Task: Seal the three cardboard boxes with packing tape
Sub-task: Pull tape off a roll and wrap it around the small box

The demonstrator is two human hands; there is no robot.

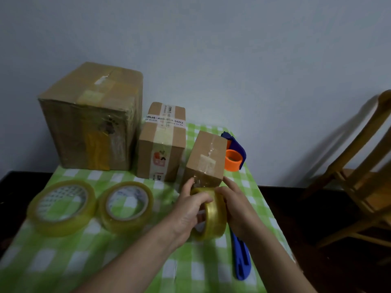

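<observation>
Three cardboard boxes stand at the back of the table: a large box [91, 117] on the left, a medium box [161, 142] in the middle and a small box [206, 159] on the right. All three show strips of tape. Just in front of the small box, both hands hold an upright roll of yellowish clear tape [213, 214]. My left hand [189, 208] grips the roll's left side, thumb raised toward the box. My right hand [237, 204] holds its right side, fingers near the box's lower corner.
Two more tape rolls [61, 208] [127, 208] lie flat at the left on the green checked tablecloth [84, 261]. A blue tape dispenser with an orange core [233, 154] sits behind the small box. A blue tool [242, 256] lies under my right forearm. A wooden chair [364, 176] stands at right.
</observation>
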